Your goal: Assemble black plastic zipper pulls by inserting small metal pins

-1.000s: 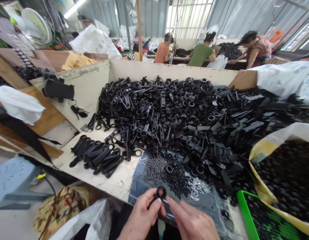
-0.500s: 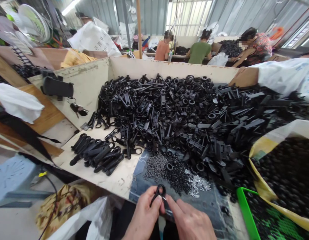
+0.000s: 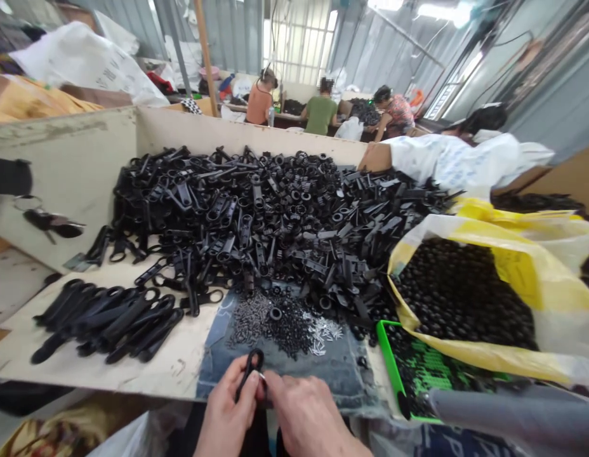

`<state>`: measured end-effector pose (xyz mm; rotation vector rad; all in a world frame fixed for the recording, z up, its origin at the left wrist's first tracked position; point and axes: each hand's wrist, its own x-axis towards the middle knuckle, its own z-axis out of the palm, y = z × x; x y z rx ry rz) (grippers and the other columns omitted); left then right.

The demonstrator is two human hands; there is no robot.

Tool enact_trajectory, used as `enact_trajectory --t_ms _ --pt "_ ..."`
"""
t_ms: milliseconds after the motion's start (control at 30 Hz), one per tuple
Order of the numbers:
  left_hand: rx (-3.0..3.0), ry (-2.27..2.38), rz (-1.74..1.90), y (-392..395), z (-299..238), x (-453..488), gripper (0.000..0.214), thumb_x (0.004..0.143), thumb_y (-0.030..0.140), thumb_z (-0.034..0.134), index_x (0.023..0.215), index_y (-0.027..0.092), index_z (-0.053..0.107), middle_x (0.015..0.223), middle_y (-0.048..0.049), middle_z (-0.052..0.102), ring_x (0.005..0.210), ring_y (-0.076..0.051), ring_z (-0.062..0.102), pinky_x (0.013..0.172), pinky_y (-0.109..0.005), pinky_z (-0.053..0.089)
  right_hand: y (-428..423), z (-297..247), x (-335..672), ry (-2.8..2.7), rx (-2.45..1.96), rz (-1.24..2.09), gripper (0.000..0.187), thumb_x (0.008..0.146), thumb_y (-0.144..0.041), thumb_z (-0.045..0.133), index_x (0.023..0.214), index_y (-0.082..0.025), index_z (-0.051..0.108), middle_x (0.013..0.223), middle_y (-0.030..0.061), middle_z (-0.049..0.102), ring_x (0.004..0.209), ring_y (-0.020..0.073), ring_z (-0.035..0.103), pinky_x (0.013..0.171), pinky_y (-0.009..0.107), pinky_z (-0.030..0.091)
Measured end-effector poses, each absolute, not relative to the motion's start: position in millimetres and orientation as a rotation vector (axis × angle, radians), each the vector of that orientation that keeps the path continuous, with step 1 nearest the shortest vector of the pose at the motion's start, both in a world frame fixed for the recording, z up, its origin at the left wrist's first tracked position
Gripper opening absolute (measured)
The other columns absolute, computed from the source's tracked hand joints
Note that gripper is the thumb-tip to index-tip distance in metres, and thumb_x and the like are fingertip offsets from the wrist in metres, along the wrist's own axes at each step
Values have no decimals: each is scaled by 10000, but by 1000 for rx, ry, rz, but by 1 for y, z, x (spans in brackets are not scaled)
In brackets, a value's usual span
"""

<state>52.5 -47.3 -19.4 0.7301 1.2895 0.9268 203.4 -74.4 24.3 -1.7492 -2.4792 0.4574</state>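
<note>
In the head view, the left hand pinches a slim black plastic part with a ring-shaped end between thumb and fingers, ring end pointing up and away. The part is just above the near edge of a blue denim-like sheet. The right hand is curled, its fingertips against or just beside the ringed end; a small shiny silver sliver shows there, but I cannot tell whether the fingers pinch it.

Beyond the hands, on the sheet, lie tiny dark grey pellets to the left, small black pieces in the middle with a larger black ring among them, and thin silver metal pins to the right. To the left, on a cream board, long black handle-shaped parts lie side by side. A broad heap of mixed black plastic parts fills the far side.

On the right, a yellow-and-white plastic bag full of round black beads stands by a bright green plastic tray. Far off, people in orange, green and patterned tops sit or lean at another bench.
</note>
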Motion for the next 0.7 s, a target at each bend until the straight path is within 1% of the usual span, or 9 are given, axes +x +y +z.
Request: enact_trajectory --t_ms 100,200,233,300,400,433,500,600,700 --pt "768 1304 1035 -38 -11 33 645 630 573 874 1078 167 648 595 27 643 376 -57 387 379 -157 268 -80 39 231 -2275 -1630 624 240 912 -98 551 1042 -272 655 746 -51 755 630 165 733 530 215 450" --pt "718 1337 1097 -32 6 13 613 625 531 892 1042 149 654 548 47 601 369 -25 344 378 -117 215 -80 46 265 -1878 -1654 634 232 1049 -229 402 1108 -259 624 833 -14 735 703 159 704 623 221 497" --pt "687 1332 1107 -32 11 9 578 640 513 887 1024 147 659 542 54 588 367 -9 320 385 -103 200 -76 47 275 -1769 -1689 590 217 1055 -284 414 1095 -255 625 846 -6 721 711 165 690 629 230 500" --pt "618 1299 1125 -34 18 9 491 670 472 872 974 149 663 544 68 566 363 18 279 398 -87 191 -64 49 291 -1573 -1757 461 207 1032 -379 490 1059 -240 641 749 -22 656 628 163 628 572 234 469" --pt "525 1255 1113 -39 20 23 455 656 452 872 927 151 663 555 76 549 358 23 271 398 -95 217 -41 48 303 -1352 -1809 267 303 1013 -467 519 1024 -203 665 571 -74 475 486 145 482 487 239 382" --pt "513 1243 1089 -40 19 29 466 646 458 876 922 149 663 556 75 549 358 20 268 394 -102 220 -33 46 304 -1322 -1808 228 329 1016 -478 505 1010 -195 674 563 -74 465 487 145 475 496 243 380" --pt "525 1227 1058 -42 17 42 489 644 479 875 937 148 666 560 71 553 364 12 266 391 -110 203 -22 43 302 -1349 -1787 213 352 1013 -481 499 987 -193 699 621 -40 546 540 153 521 548 255 410" --pt "608 1241 1084 -41 18 56 497 677 503 854 975 152 668 569 56 576 385 -10 296 406 -123 176 -12 40 297 -1451 -1720 251 334 989 -464 530 949 -209 742 827 30 677 655 171 595 639 283 461" --pt "663 1251 1096 -38 23 58 542 666 532 855 1019 165 671 619 5 656 449 -72 421 443 -162 277 -8 40 295 -1479 -1670 256 335 996 -447 522 936 -205 746 880 58 700 683 184 608 643 294 485"
